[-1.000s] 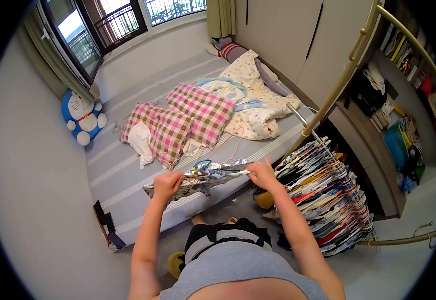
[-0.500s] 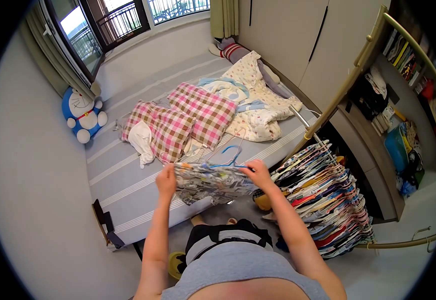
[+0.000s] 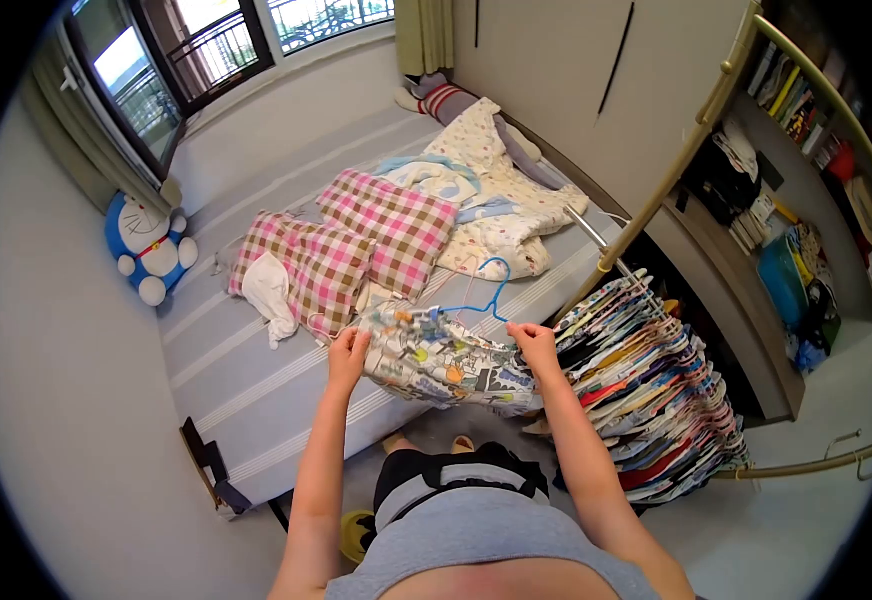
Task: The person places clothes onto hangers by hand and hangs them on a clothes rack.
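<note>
A light printed garment with grey, green and orange figures hangs stretched between my hands over the bed's near edge. I cannot tell what kind of garment it is. My left hand is closed on its left upper corner. At the other corner, my right hand pinches the cloth close to the end of a blue clothes hanger. The hanger's hook points away from me, and part of its bar is hidden at the cloth's upper edge.
Two checked pillows, a white cloth and a patterned quilt lie on the striped bed. To my right, many clothes hang from a rack. A blue plush toy sits by the wall.
The garment has turned so its printed side shows more and hangs lower. The blue hanger now stands up higher above it. My left hand has shifted slightly right.
</note>
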{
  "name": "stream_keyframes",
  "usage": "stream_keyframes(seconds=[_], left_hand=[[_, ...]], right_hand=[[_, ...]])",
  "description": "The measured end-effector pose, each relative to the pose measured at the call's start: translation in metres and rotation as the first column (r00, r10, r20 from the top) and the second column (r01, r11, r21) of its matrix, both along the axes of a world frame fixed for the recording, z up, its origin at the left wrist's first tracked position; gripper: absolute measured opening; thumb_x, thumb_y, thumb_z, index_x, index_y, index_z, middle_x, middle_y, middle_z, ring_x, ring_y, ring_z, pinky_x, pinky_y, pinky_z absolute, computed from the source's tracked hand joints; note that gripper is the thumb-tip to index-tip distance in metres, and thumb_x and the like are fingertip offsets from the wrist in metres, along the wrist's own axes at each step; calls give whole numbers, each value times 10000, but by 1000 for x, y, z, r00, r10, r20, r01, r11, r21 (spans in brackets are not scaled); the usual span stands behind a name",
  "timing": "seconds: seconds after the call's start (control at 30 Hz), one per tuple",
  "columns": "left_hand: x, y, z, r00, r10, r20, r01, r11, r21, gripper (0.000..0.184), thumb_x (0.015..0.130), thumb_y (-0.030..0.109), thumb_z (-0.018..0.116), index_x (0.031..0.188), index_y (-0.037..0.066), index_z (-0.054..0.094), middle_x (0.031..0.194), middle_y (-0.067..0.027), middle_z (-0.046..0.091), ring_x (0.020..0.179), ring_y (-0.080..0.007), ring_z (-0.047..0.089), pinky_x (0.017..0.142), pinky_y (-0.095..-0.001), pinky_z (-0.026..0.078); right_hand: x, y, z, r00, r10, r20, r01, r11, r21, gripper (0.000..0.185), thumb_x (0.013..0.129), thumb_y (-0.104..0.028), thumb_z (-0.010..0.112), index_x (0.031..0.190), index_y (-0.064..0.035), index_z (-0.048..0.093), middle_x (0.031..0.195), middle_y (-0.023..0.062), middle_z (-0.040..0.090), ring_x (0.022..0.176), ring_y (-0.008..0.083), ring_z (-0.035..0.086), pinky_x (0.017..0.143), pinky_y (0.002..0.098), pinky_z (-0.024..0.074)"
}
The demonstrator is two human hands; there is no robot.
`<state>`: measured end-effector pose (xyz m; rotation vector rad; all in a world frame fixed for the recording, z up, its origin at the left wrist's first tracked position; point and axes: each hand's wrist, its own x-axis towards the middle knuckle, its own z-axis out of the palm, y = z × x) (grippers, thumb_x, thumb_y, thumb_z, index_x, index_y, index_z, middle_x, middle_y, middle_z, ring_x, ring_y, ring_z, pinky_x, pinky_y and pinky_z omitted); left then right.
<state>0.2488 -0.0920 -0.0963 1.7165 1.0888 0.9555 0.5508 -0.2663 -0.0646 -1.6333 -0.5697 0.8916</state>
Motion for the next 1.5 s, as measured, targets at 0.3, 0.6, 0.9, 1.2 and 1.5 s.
stream_keyframes(seconds=[0.3,0.6,0.9,1.2,1.5], left_hand=[[58,11,-64,820,-331,-467,336,939,-75,468,751,301,665,1130,57,541,961,-156,622,849,-285,605,740,-370,472],[159,-56,-15,504,-861,-66,842,507,-187,288,818,226,614,1033,38,573,788,-98,639,630,-180,598,606,-280,474],[172,-52,-21,564,-826,-5,817,559,-145,177,854,170,552,962,30,566,741,-168,585,544,-249,551,502,-333,419],[221,-31,-19,632,-759,-153,774,612,161,177,841,128,559,990,33,570,877,-177,604,762,-354,587,630,-403,466],[313,-74,-42,618,-731,-289,781,614,114,197,861,190,533,989,41,553,860,-168,588,760,-363,579,617,-428,458]], right_hand=[[5,-35,-9,942,-301,-149,308,951,24,179,854,-133,566,953,2,630,685,9,551,663,97,502,641,243,413],[-47,-37,-35,788,-250,-563,288,957,-22,303,900,-240,514,1176,-119,548,1068,-15,583,936,92,494,764,287,373],[-65,-7,-31,786,-427,-446,494,868,40,351,893,-245,527,1211,-97,529,1133,-32,525,972,74,448,813,275,373],[-9,-38,-90,790,-609,-64,589,784,-194,320,854,-104,494,1147,12,546,1042,100,604,923,170,568,791,264,426],[126,-43,-112,863,-210,460,372,880,-295,378,817,-24,421,1184,-33,508,1273,121,474,1117,301,489,874,390,435]])
